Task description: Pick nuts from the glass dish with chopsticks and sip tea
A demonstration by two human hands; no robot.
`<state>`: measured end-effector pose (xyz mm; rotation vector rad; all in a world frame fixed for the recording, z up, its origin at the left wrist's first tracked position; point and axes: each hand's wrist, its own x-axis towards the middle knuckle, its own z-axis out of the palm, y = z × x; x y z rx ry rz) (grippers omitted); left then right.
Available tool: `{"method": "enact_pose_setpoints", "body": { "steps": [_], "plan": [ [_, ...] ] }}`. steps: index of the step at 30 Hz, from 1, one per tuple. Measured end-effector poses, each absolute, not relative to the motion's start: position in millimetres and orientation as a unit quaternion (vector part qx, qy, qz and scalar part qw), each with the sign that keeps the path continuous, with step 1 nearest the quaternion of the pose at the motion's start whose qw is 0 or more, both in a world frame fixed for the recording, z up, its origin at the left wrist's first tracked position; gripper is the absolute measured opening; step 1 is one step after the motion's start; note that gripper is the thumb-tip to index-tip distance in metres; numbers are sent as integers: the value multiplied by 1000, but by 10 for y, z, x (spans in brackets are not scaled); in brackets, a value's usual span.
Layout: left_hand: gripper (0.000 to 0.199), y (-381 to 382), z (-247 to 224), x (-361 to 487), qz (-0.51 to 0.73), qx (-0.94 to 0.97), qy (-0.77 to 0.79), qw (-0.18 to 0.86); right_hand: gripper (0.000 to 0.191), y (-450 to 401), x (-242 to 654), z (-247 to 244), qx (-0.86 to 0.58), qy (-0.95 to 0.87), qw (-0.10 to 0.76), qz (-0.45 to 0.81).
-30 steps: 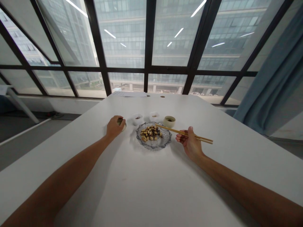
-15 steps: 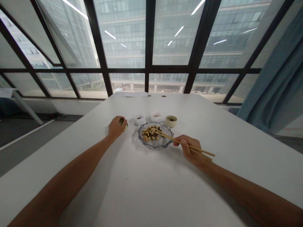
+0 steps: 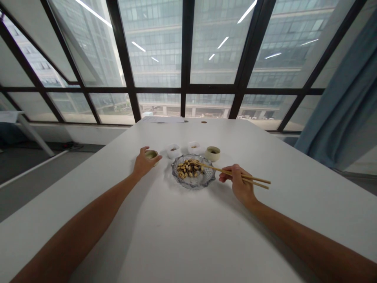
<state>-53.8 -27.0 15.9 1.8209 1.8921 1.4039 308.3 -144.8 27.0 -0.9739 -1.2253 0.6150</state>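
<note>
My left hand (image 3: 144,162) is wrapped around a small greenish bowl (image 3: 151,154), thumb at its near right side and fingers at its far left. The bowl rests on the white table (image 3: 165,236). In my right hand (image 3: 238,181) is a pair of chopsticks (image 3: 218,169), pointing left. Their tips reach the pile of pale nuts and dark bits (image 3: 188,168) in a scalloped clear glass dish (image 3: 203,182). Whether the tips pinch a piece is too small to tell. My right hand stays just outside the dish's right rim.
Behind the dish stand two small white cups (image 3: 173,151) with a little something inside, and a second greenish bowl (image 3: 212,153) with dark contents. White papers (image 3: 163,119) lie at the table's far edge before the windows. A blue curtain (image 3: 332,118) hangs at the right.
My left hand's fingers have spread wider around the bowl, showing more of its inside. My right hand has shifted slightly right and up, the chopsticks now lying flatter over the dish.
</note>
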Motion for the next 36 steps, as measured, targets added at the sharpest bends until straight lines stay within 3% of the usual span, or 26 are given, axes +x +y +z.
{"method": "enact_pose_setpoints", "body": {
  "steps": [2, 8, 15, 21, 28, 36],
  "plan": [
    [70, -292, 143, -550, 456, 631, 623, 75, 58, -1410, 3098, 268, -435, -502, 685, 300],
    [61, -315, 131, -507, 456, 747, 477, -79, 59, -1395, 3094, 290, -428, -471, 700, 326],
    [60, -304, 105, -449, 468, 750, 458, -90, 55, -1415, 3032, 412, -407, -523, 691, 288],
    [58, -321, 99, -409, 463, 769, 436, -64, 56, -1331, 2611, 795, -334, -683, 612, 218],
    [63, -376, 162, -381, 459, 772, 439, -14, 52, -879, 2020, 958, -345, -772, 469, 254],
    [60, -377, 175, -351, 446, 763, 467, 0, 62, -962, 2459, 1088, -385, -657, 583, 284]
  ]
}}
